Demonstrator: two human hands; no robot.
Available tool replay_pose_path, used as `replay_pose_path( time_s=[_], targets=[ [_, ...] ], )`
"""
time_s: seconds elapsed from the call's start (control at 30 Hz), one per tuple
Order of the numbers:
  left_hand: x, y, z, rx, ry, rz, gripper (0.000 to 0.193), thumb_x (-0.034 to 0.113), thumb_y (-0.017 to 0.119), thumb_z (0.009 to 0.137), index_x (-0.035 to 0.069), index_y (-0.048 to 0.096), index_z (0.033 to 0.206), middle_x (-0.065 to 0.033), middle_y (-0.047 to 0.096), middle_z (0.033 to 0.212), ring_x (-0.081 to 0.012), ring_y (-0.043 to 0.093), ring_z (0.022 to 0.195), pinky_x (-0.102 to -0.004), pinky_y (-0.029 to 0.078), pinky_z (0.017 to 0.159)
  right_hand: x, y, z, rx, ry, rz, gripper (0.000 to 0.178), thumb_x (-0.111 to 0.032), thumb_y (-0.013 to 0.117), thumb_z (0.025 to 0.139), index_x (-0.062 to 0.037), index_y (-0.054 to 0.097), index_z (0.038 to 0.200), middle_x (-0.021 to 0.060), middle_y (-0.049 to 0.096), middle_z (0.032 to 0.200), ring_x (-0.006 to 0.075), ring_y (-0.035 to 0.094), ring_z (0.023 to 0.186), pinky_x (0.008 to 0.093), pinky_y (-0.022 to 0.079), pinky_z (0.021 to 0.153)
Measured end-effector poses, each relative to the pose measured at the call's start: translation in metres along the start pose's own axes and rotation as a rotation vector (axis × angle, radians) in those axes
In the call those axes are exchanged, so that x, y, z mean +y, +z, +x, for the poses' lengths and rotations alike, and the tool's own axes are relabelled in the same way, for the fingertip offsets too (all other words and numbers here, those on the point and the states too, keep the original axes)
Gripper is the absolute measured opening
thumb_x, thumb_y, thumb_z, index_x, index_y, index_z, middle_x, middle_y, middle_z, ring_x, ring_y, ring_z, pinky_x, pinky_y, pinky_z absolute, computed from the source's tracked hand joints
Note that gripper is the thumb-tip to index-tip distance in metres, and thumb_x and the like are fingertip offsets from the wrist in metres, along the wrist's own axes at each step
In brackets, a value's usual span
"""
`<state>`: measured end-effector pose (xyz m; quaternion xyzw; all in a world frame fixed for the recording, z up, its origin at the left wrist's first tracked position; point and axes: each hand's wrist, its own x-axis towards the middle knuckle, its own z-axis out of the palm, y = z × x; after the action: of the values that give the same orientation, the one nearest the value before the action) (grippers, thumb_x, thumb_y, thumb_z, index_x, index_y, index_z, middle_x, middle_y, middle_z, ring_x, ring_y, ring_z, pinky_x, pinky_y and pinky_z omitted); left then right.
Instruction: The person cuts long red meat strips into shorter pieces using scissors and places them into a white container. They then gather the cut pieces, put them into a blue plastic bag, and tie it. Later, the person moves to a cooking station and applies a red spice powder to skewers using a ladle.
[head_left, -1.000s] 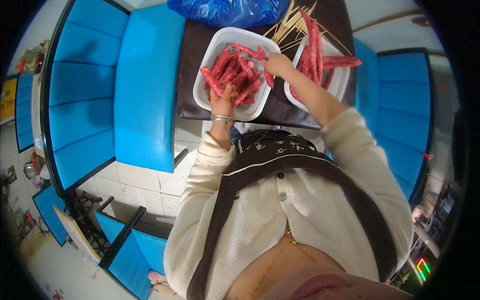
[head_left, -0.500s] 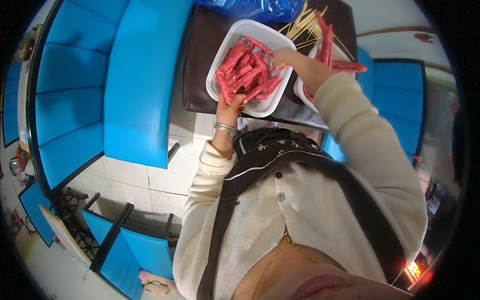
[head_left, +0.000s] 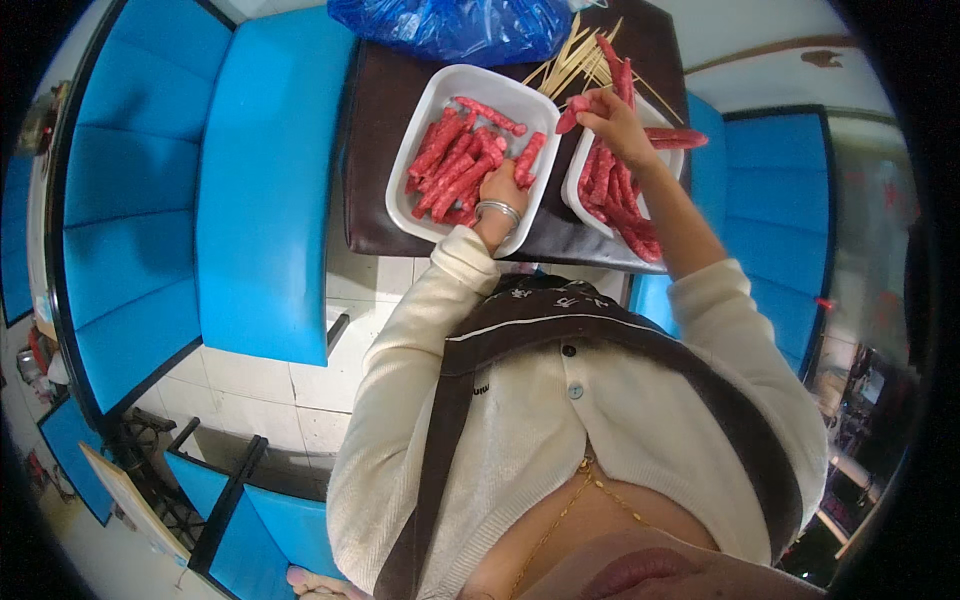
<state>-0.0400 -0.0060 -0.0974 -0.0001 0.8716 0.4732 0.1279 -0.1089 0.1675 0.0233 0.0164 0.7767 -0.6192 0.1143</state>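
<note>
A white tray [head_left: 402,190] holds several short red sausages [head_left: 445,165]. Inside its near right part, my left hand [head_left: 505,190] is closed against the lower end of a short sausage [head_left: 530,158] leaning by the right wall; its fingertips are partly hidden. Above the gap between the trays, my right hand [head_left: 612,118] pinches a red sausage piece [head_left: 571,116] between thumb and fingers. Below that hand, a second white tray [head_left: 574,185] contains longer red sausages [head_left: 615,195], some sticking out over its rim.
Thin wooden skewers [head_left: 570,62] lie fanned out beyond the right tray. A blue plastic bag [head_left: 455,28] sits at the far edge of the dark brown table [head_left: 370,180]. Blue padded benches [head_left: 265,190] flank the table, with pale floor tiles [head_left: 250,385] at lower left.
My left hand has moved right, from the left tray's near edge into its right part. My right hand has lifted out of that tray and shifted right with a sausage piece.
</note>
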Motion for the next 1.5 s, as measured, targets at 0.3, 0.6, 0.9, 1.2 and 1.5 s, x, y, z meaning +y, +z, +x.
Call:
replay_pose_path(
  time_s=[0.3, 0.6, 0.9, 1.2, 1.5],
  targets=[
    [0.01, -0.009, 0.037, 0.169, -0.209, -0.848, 0.031, -0.006, 0.06, 0.066, 0.005, 0.046, 0.092, -0.0055, 0.055, 0.081, -0.0162, 0.055, 0.066, -0.0272, 0.047, 0.058, 0.024, 0.021, 0.029, -0.403, -0.231, -0.78, 0.027, -0.02, 0.056, 0.075, -0.0096, 0.056, 0.101, 0.0127, 0.058, 0.088, 0.0246, 0.056, 0.085, 0.0336, 0.043, 0.073],
    [0.001, 0.006, 0.06, 0.224, 0.146, -0.551, 0.032, -0.007, 0.061, 0.067, 0.003, 0.047, 0.095, -0.0038, 0.056, 0.079, -0.0131, 0.054, 0.068, -0.0255, 0.045, 0.061, -0.006, 0.004, 0.069, -0.783, -0.318, -1.172, 0.024, -0.021, 0.058, 0.07, -0.0135, 0.056, 0.093, 0.0125, 0.059, 0.077, 0.0299, 0.058, 0.076, 0.0405, 0.044, 0.063],
    [0.013, -0.022, 0.073, 0.303, -0.102, -0.658, 0.027, 0.001, 0.064, 0.066, 0.003, 0.047, 0.087, -0.0086, 0.056, 0.075, -0.0204, 0.056, 0.069, -0.0328, 0.045, 0.065, 0.015, 0.025, 0.062, -0.5, -0.271, -1.469, 0.023, -0.025, 0.052, 0.075, -0.0055, 0.057, 0.087, 0.0134, 0.061, 0.074, 0.0305, 0.06, 0.069, 0.0409, 0.048, 0.058],
    [-0.01, -0.044, -0.004, 0.319, -0.148, -0.993, 0.025, -0.004, 0.059, 0.07, 0.004, 0.047, 0.09, -0.002, 0.053, 0.081, -0.0088, 0.049, 0.067, -0.0218, 0.043, 0.063, 0.066, 0.072, 0.07, -0.555, -0.08, -1.647, 0.019, -0.013, 0.05, 0.073, -0.0076, 0.065, 0.082, 0.009, 0.064, 0.085, 0.0233, 0.062, 0.077, 0.0357, 0.05, 0.062],
    [-0.011, -0.051, -0.027, 0.371, -0.186, -0.95, 0.028, -0.003, 0.059, 0.071, 0.004, 0.046, 0.094, -0.0011, 0.053, 0.083, -0.0099, 0.05, 0.074, -0.023, 0.042, 0.07, 0.053, 0.053, 0.08, -0.663, -0.213, -1.583, 0.012, -0.012, 0.052, 0.07, -0.0083, 0.059, 0.078, 0.0133, 0.06, 0.073, 0.0297, 0.06, 0.072, 0.0404, 0.048, 0.06]
  ],
)
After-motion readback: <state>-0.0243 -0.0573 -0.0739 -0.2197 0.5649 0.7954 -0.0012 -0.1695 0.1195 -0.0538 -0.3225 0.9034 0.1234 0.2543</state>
